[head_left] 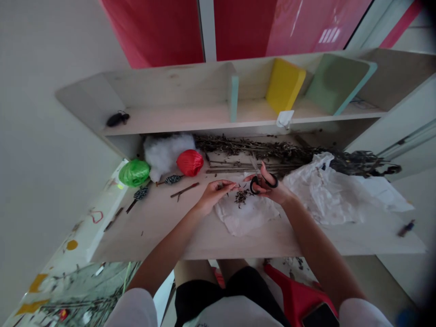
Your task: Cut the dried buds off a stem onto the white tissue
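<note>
The right hand (272, 188) grips black-handled scissors (253, 185), while the left hand (214, 193) pinches a small dark twig (225, 185) above crumbled dried leaves (241, 197) on white tissue (245, 219).

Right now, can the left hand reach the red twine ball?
Probably yes. The left hand is close to the red twine ball, and nothing stands directly between them; the stick lies on the board below that line.
</note>
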{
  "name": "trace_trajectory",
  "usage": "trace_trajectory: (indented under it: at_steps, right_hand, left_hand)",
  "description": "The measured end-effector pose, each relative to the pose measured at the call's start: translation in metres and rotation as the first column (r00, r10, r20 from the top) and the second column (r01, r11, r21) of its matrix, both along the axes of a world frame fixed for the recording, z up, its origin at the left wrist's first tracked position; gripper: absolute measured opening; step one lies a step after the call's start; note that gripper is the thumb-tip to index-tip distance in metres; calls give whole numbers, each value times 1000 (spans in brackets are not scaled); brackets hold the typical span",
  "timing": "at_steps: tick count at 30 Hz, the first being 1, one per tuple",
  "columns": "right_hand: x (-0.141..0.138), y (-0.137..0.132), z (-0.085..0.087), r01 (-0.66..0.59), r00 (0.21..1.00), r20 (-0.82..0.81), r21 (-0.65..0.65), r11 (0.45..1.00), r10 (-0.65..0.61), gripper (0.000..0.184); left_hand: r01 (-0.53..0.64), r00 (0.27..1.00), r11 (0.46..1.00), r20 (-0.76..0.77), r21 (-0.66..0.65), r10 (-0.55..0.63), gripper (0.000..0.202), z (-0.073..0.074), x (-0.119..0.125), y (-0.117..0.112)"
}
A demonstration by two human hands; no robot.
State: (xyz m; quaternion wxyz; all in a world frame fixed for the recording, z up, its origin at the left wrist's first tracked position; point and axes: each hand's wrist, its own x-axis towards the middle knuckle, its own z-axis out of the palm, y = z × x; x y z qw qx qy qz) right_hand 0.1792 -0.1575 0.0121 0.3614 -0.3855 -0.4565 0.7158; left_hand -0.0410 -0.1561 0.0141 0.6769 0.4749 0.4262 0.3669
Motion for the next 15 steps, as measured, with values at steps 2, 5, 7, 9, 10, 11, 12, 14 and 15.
trace_trajectory:
  at_steps: [2, 5, 7, 9, 10, 11, 12, 14, 15]
  right_hand:
    - [-1, 0, -1, 0, 1000, 6, -6, 1000, 0, 67]
    - [-1, 0, -2, -3, 1000, 3, -15, 1000, 3, 66]
    - [-2, 0, -2, -3, 1000, 7, -14, 1000, 3, 65]
    - [-2, -1, -1, -10, 1000, 7, -11, 1000, 10, 64]
    - [-2, -1, -1, -16, 1000, 2, -9, 1000, 16, 64]
    - [-2, -1, 0, -22, 1000, -3, -6, 1000, 22, 64]
    - [-2, -1, 0, -27, 1000, -6, -2, 1000, 27, 65]
    - [-2, -2, 0, -19, 1000, 0, 5, 1000, 19, 65]
    - [-2, -2, 0, -5, 1000, 6, 7, 1000, 5, 65]
  left_hand:
    - [21, 998, 1000, -55, 22, -20, 33, -2, 0, -1]
    - [27, 994, 999, -103, 35, -23, 38, -4, 0, -2]
    - [22, 995, 999, -101, 37, -18, 41, -5, 0, -1]
    - [16, 995, 999, -103, 48, -11, 42, -5, 0, -1]
    - [14, 994, 998, -105, 57, -8, 41, -5, 0, -1]
    - [13, 994, 998, -108, 65, -6, 41, -5, 0, -1]
    - [16, 994, 997, -111, 72, -8, 40, -5, 0, -1]
    - [20, 993, 997, -115, 75, -11, 40, -5, 0, -1]
    - [19, 993, 997, -118, 73, -10, 40, -5, 0, -1]
